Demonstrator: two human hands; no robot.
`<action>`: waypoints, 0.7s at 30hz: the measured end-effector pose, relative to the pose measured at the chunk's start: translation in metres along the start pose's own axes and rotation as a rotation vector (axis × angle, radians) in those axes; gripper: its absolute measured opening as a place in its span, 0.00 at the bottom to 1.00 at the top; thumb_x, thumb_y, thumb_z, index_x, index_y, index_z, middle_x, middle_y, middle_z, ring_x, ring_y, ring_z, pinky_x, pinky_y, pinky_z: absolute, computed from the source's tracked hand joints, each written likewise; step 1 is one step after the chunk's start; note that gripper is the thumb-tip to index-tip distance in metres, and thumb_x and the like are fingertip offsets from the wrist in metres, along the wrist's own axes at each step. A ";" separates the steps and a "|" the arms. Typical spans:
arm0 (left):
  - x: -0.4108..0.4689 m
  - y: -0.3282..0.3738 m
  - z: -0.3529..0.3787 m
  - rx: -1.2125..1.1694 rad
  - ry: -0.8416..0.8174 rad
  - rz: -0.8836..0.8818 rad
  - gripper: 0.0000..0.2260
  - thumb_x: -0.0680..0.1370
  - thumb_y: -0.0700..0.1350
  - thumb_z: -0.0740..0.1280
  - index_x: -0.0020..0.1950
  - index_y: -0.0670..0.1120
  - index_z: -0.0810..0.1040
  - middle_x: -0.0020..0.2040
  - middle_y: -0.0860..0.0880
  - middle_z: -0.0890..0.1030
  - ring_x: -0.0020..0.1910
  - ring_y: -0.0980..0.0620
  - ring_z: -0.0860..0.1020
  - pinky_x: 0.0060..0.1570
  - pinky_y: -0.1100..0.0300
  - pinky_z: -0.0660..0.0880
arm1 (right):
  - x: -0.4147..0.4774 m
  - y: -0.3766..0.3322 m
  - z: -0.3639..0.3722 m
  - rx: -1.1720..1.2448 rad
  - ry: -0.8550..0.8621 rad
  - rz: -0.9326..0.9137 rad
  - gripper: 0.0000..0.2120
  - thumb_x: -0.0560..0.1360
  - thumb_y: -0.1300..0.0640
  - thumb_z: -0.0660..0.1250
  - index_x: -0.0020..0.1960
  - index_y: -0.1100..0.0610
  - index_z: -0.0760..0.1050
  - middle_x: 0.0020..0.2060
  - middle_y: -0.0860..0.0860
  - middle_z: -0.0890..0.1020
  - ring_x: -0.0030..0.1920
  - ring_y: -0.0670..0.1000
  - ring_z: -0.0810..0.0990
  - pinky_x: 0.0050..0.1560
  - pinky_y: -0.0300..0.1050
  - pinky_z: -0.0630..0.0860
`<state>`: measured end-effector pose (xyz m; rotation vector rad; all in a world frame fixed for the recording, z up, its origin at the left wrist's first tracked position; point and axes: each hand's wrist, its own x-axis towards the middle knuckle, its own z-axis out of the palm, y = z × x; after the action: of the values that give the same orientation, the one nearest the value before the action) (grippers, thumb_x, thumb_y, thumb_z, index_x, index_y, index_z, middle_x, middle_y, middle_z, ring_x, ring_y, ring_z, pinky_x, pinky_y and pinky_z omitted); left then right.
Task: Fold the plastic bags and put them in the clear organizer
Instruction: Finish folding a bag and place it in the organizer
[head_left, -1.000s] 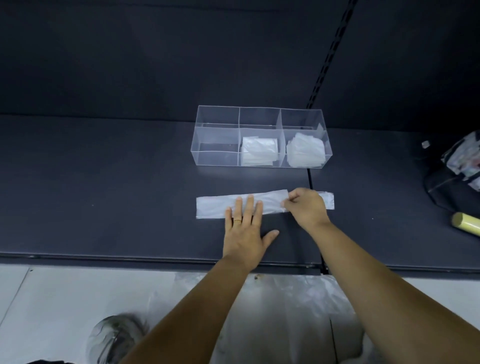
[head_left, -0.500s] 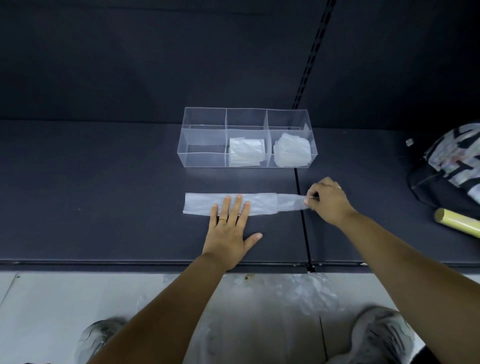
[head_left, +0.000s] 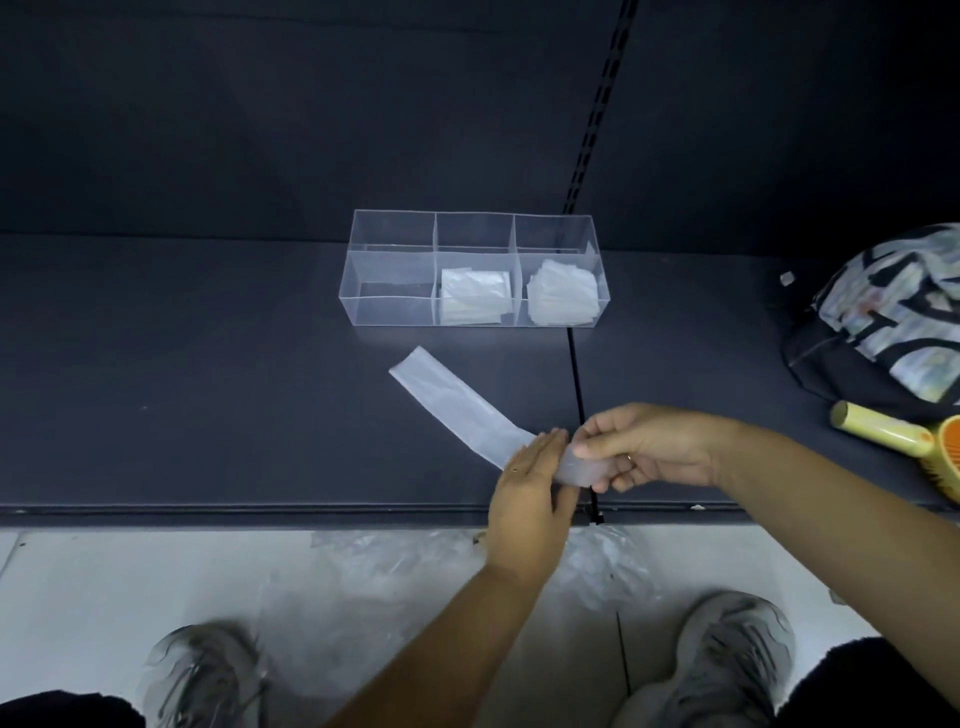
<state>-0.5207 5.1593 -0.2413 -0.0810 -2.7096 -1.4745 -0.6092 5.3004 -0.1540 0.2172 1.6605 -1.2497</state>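
Item under work: one plastic bag (head_left: 452, 405), already folded lengthwise into a narrow translucent strip. It lies on the dark shelf (head_left: 208, 389) in front of the clear organizer (head_left: 389, 312) and runs diagonally from just before the organizer's middle compartment toward the shelf's front edge. Its near end is lifted off the shelf. The right hand (head_left: 660, 452) has its grip clenched on that near end, thumb above and curled fingers beneath. The left hand (head_left: 530, 493) is released, fingers straight and together, laid against the strip beside the pinch and holding nothing. Organizer contents: folded bags (head_left: 472, 296) in the middle front compartment and a second stack (head_left: 563, 299) in the right one; the left front compartment shows none. Loose plastic (head_left: 467, 556) lies on the floor, nearer the person than the organizer. Assessment: the film looks very light, limp and slippery, so it will likely hold a crease poorly, spring open or slide on the smooth shelf. Recommended hold is at the strip's end, across its full width, with the flat hand pinning each fold line
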 end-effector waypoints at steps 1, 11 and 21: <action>-0.001 0.005 -0.002 -0.078 0.048 -0.057 0.17 0.80 0.44 0.65 0.69 0.49 0.74 0.64 0.54 0.77 0.63 0.57 0.75 0.65 0.68 0.66 | 0.000 -0.004 -0.001 -0.015 0.021 -0.032 0.05 0.76 0.55 0.68 0.47 0.57 0.76 0.36 0.53 0.83 0.31 0.46 0.80 0.30 0.36 0.74; 0.050 -0.006 -0.068 -0.814 -0.066 -0.643 0.09 0.81 0.44 0.63 0.54 0.44 0.82 0.49 0.45 0.85 0.48 0.50 0.82 0.48 0.60 0.77 | 0.048 0.014 0.029 -0.082 -0.003 -0.240 0.19 0.76 0.70 0.62 0.63 0.53 0.73 0.44 0.53 0.80 0.29 0.46 0.70 0.31 0.38 0.68; 0.110 -0.056 -0.079 -0.619 -0.038 -0.849 0.04 0.79 0.40 0.65 0.49 0.40 0.77 0.46 0.41 0.81 0.38 0.49 0.81 0.31 0.61 0.79 | 0.082 0.032 0.051 -0.101 0.510 -0.202 0.03 0.72 0.62 0.72 0.42 0.58 0.78 0.29 0.51 0.80 0.19 0.44 0.69 0.21 0.34 0.66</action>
<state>-0.6327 5.0651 -0.2372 1.1381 -2.2641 -2.4579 -0.5974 5.2418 -0.2358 0.3334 2.2234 -1.3265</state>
